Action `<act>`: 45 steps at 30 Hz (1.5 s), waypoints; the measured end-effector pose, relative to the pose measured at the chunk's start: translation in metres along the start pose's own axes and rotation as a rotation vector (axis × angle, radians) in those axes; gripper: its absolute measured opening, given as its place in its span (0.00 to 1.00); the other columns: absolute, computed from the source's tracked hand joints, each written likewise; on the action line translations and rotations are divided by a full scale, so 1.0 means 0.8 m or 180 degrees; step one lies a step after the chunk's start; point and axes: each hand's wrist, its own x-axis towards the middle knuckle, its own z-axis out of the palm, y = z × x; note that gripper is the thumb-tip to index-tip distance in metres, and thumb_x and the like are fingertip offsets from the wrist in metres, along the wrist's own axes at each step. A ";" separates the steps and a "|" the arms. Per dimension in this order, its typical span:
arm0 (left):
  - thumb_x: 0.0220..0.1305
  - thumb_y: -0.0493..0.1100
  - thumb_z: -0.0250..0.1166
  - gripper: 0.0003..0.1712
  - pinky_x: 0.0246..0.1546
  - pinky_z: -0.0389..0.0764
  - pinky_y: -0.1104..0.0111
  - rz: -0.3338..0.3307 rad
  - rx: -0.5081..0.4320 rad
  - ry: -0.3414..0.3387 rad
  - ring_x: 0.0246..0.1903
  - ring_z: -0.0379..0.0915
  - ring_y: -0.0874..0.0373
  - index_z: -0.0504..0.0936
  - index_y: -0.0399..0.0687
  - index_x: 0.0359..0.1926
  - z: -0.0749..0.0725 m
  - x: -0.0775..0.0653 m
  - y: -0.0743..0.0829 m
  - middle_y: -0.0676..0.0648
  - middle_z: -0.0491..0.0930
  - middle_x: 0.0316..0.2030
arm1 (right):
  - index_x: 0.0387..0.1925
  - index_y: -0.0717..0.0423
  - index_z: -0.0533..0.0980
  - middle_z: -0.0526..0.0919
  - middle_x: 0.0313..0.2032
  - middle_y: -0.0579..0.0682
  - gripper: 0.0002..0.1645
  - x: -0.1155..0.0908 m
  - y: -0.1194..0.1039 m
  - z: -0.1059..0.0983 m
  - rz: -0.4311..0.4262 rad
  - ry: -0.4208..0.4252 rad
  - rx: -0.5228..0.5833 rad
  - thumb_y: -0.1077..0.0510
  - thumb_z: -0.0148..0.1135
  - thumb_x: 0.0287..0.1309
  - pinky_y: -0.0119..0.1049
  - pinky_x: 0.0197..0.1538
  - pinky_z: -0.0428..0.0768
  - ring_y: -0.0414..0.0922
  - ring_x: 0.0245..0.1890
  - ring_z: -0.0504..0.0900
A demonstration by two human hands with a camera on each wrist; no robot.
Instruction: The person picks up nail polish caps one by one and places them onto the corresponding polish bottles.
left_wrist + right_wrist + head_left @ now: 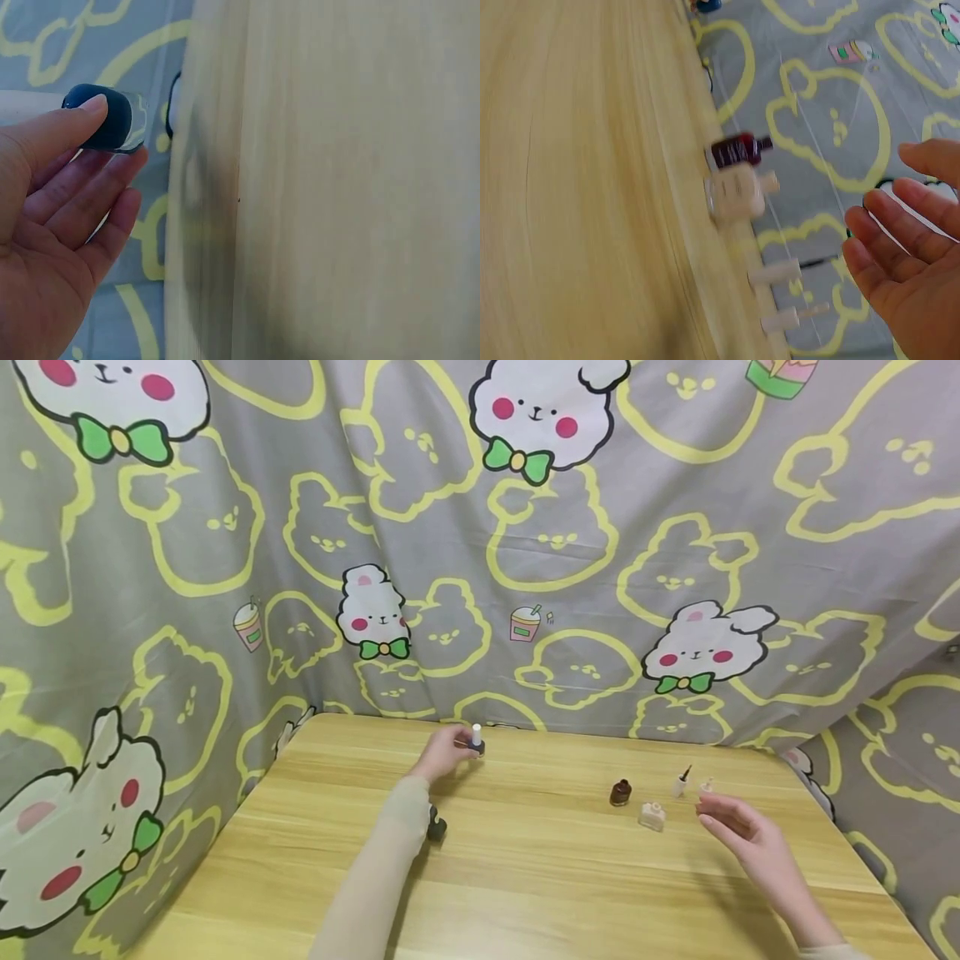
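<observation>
My left hand (pixel 444 752) pinches a dark blue nail polish bottle (pixel 112 120) between thumb and fingers, near the back edge of the table. Its white cap (pixel 477 734) points up in the head view. On the right, my right hand (pixel 738 831) hangs with relaxed fingers, holding nothing. Close to its fingertips stand two white brush caps, one with a dark brush (pixel 680 786) and one with a pale brush (pixel 781 320), bristles upward. Left of them are two uncapped nail polish bottles, one dark red (pixel 620 792) and one pale beige (pixel 652 816).
The wooden table (pixel 540 868) runs back to a grey curtain (pixel 442 543) with yellow outlines and white rabbits, which also hangs along both sides. A small black object (pixel 437 825) shows beside the left sleeve (pixel 375 868).
</observation>
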 end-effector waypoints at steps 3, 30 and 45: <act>0.53 0.33 0.72 0.14 0.52 0.80 0.57 0.0003 0.0086 -0.0083 0.45 0.82 0.48 0.81 0.39 0.41 0.000 0.004 -0.001 0.41 0.84 0.41 | 0.56 0.69 0.72 0.78 0.45 0.19 0.21 -0.001 0.007 -0.008 0.0076 -0.0073 -0.0141 0.60 0.59 0.66 0.13 0.45 0.74 0.19 0.44 0.78; 0.52 0.33 0.72 0.15 0.52 0.79 0.58 0.0066 0.0281 -0.0350 0.44 0.81 0.48 0.81 0.36 0.42 0.008 0.019 -0.012 0.41 0.83 0.39 | 0.61 0.67 0.69 0.74 0.43 0.15 0.30 0.005 0.069 -0.031 0.0549 -0.0103 -0.0426 0.51 0.60 0.66 0.13 0.42 0.71 0.21 0.42 0.77; 0.50 0.32 0.74 0.17 0.52 0.79 0.59 -0.0021 0.0252 -0.0393 0.44 0.81 0.49 0.82 0.36 0.43 0.004 0.023 -0.010 0.41 0.84 0.40 | 0.64 0.70 0.63 0.74 0.42 0.16 0.35 0.019 0.081 -0.026 0.0796 -0.0042 -0.0005 0.48 0.58 0.67 0.17 0.43 0.76 0.19 0.41 0.76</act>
